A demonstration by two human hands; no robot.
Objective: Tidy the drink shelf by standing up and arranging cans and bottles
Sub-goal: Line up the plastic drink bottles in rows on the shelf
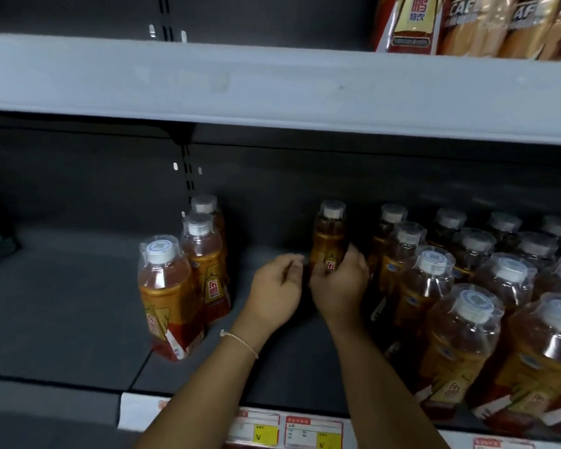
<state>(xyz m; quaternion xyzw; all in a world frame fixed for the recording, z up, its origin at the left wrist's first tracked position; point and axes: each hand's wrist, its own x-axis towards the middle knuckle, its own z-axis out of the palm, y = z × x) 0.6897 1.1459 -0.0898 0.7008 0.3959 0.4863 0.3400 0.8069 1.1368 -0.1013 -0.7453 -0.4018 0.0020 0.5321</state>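
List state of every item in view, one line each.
right hand: grips lone bottle
lone bottle: upright, capped, mid-shelf
left hand: fingers loosely curled beside that bottle, holds nothing
three bottles on left: upright, capped, in a row front to back
bottle rows on right: upright, capped, packed close
upper shelf packs: standing
price tags: fixed on shelf edge

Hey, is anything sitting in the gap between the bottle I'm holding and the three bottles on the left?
Nothing visible. The right hand grips the held bottle; between it and the row of three bottles lies bare shelf, with only your open left hand hovering over that gap.
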